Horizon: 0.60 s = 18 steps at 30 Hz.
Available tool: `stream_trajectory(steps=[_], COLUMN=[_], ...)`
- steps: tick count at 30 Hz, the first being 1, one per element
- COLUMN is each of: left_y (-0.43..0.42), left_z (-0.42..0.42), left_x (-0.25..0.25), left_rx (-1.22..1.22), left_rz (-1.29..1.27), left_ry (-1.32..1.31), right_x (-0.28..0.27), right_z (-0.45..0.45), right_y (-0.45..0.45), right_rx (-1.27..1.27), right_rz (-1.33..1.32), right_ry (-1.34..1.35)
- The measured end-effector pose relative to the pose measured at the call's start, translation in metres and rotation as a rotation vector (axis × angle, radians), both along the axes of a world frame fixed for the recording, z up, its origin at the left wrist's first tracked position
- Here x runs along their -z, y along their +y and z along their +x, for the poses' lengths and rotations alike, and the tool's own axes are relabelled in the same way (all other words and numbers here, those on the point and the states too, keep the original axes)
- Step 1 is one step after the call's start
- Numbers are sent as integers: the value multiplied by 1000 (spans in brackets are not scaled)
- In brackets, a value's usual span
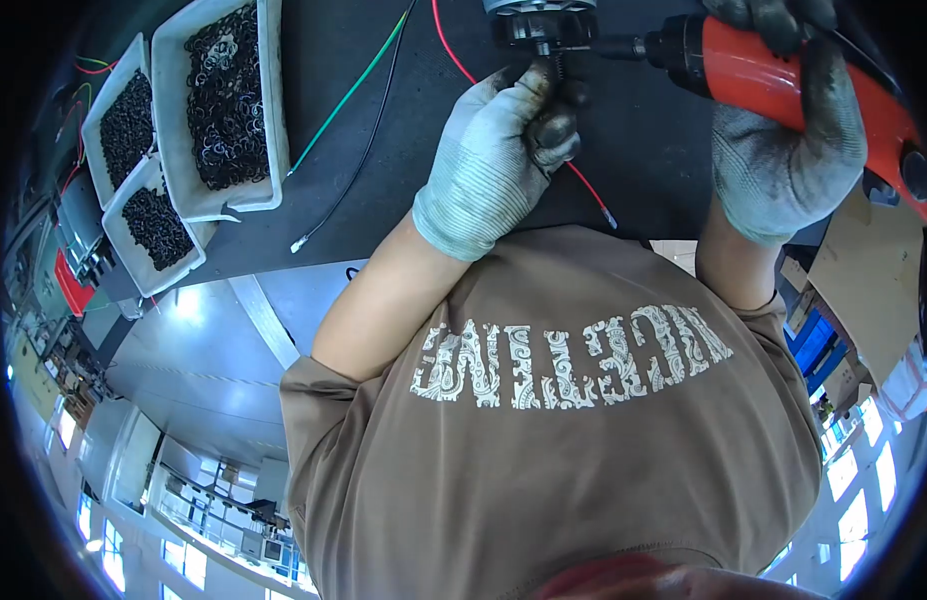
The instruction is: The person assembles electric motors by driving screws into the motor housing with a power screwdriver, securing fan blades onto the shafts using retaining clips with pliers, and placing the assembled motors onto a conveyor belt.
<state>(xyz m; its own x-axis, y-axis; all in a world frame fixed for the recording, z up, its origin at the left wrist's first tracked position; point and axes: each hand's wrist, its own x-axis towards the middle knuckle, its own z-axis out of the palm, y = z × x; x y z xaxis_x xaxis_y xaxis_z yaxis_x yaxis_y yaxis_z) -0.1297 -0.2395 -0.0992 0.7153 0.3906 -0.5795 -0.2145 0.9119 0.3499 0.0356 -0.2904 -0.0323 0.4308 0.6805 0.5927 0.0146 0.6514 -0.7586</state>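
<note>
My left hand (503, 150), in a white glove with dark-stained fingertips, is closed around the end of a motor's shaft (557, 62). Whether a small part also sits between those fingers is hidden. The dark and silver motor (543, 22) is cut off by the top edge of the view. My right hand (793, 140), gloved the same way, grips a red power screwdriver (758, 75). Its thin bit (608, 47) points left and reaches the shaft just below the motor body, above my left fingertips.
White bins with small black parts stand at the left: a large one (273, 110) of rings and two smaller ones (133, 60). Green, black and red wires (358, 78) lie on the dark table (383, 200). Cardboard (873, 260) is at the right.
</note>
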Motion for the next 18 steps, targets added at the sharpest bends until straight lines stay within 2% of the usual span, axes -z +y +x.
stream_trajectory(steps=[1, 4, 5, 7, 8, 11, 14, 15, 17, 18], left_y=[-1, -1, -2, -2, -3, 4, 8, 8, 10, 10], left_z=[0, -1, -1, 2, 3, 10, 2, 4, -2, -3], left_x=[0, 1, -1, -9, -14, -43, -34, -29, -13, -11], left_rx=[10, 25, 43, 82, 123, 217, 209, 178, 163, 155], left_rz=[46, 175, 229, 339, 376, 471, 668, 426, 388, 393], left_ry=[33, -19, 36, 145, 160, 262, 283, 337, 247, 216], right_x=[-2, -27, -36, -25, 0, 18, 11, 10, -5, 6], right_z=[-1, -24, -29, -29, -21, -21, 13, 21, 21, 14], right_y=[0, 3, 4, 6, 9, 6, -5, -5, -12, -8], right_rx=[-49, 63, 125, 170, 153, 269, 314, 365, 444, 373], right_rz=[-2, -133, -203, -218, -164, -252, -56, -28, -293, -232], right_ry=[-52, 175, 299, 273, 121, -228, 7, 3, -747, -401])
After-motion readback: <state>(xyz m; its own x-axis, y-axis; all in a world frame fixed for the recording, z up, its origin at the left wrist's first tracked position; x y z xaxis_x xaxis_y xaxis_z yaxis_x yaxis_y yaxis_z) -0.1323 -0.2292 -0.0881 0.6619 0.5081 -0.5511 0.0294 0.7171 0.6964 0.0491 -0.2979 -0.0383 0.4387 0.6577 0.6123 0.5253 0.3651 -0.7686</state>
